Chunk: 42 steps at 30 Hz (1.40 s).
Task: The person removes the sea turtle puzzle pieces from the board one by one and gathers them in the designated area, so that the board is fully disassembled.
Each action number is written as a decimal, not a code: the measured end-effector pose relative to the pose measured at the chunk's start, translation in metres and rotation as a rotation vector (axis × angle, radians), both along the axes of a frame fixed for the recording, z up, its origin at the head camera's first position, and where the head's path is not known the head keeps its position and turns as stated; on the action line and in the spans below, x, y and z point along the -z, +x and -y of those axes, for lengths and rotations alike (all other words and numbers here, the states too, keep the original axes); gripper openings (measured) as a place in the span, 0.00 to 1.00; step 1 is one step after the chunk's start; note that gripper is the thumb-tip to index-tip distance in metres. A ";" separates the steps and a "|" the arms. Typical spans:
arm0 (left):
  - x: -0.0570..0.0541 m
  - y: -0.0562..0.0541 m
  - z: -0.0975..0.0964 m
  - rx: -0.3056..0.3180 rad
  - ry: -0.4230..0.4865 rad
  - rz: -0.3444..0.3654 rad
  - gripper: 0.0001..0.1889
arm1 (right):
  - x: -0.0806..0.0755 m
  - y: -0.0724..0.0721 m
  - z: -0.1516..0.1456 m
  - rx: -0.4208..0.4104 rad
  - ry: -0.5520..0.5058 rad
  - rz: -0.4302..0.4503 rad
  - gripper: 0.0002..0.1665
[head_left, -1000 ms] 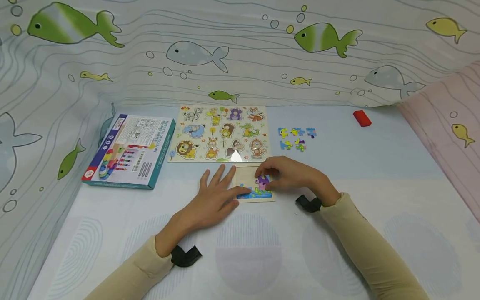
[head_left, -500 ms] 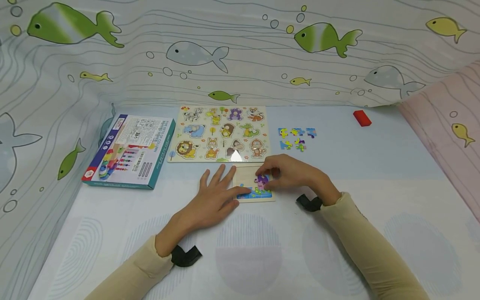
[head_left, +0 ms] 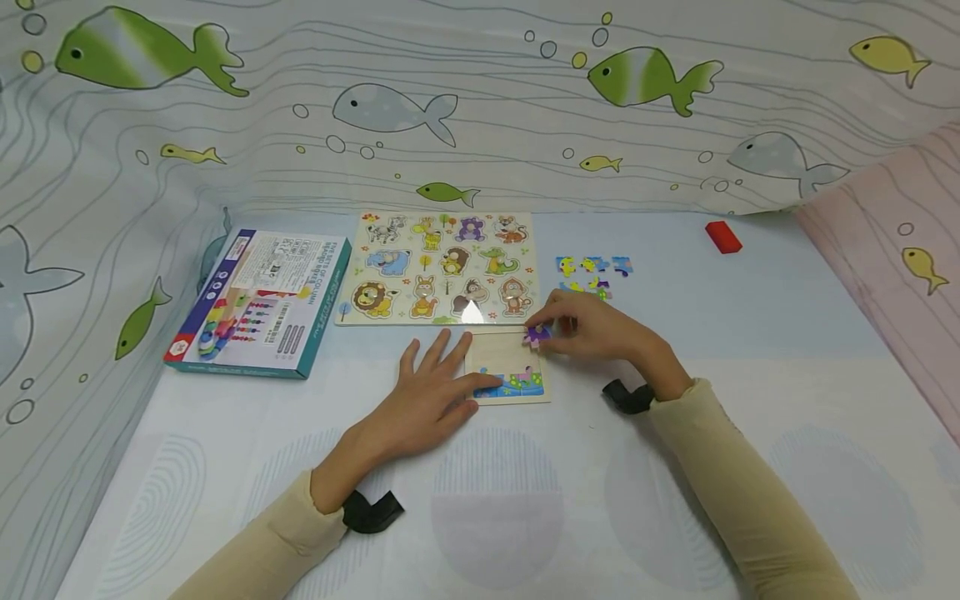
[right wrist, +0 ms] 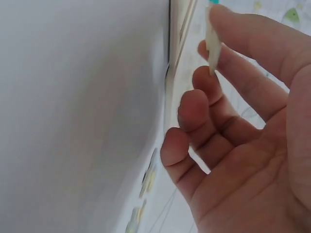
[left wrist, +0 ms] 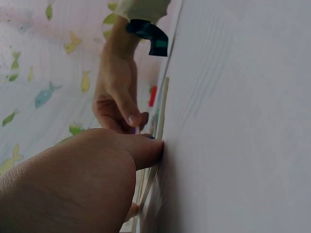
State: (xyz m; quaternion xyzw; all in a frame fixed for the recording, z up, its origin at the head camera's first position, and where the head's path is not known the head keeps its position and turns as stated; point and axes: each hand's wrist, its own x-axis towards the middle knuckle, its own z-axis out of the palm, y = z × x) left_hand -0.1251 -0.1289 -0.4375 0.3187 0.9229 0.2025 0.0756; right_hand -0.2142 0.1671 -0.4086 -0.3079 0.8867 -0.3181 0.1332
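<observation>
In the head view a small wooden puzzle tray (head_left: 495, 343) lies at the middle of the table, its lower part filled with blue, green and pink jigsaw pieces (head_left: 525, 385). My left hand (head_left: 420, 400) rests spread at the tray's left edge, the thumb and a finger reaching onto it. Above the tray's upper right corner, my right hand (head_left: 596, 332) pinches a purple jigsaw piece (head_left: 537, 336) between thumb and fingers. The right wrist view catches that piece (right wrist: 212, 41) edge-on, as pale wood between the fingertips.
Several loose jigsaw pieces (head_left: 594, 266) lie right of the animal puzzle board (head_left: 438, 267), partly covered by my right hand. A boxed toy set (head_left: 258, 304) lies at the left. A red block (head_left: 723, 237) sits at the back right.
My right hand has lifted the purple piece away from the filled row and moved it up and right to the tray's corner. My left hand has stayed in place.
</observation>
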 end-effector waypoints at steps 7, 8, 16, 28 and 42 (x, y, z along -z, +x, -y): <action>0.001 0.000 0.000 -0.004 0.002 0.005 0.21 | 0.003 -0.008 -0.017 0.065 -0.025 -0.022 0.18; 0.001 0.000 0.000 -0.003 0.004 0.004 0.21 | 0.004 -0.009 -0.020 0.077 -0.027 -0.023 0.18; 0.001 0.000 0.001 0.003 0.021 -0.006 0.21 | 0.006 -0.019 -0.045 0.172 -0.063 -0.056 0.18; 0.000 0.001 0.001 -0.003 0.016 0.003 0.21 | 0.011 -0.027 -0.076 0.364 -0.020 -0.036 0.20; -0.001 0.001 0.000 0.001 0.025 0.004 0.21 | 0.013 -0.029 -0.106 0.478 0.097 0.016 0.24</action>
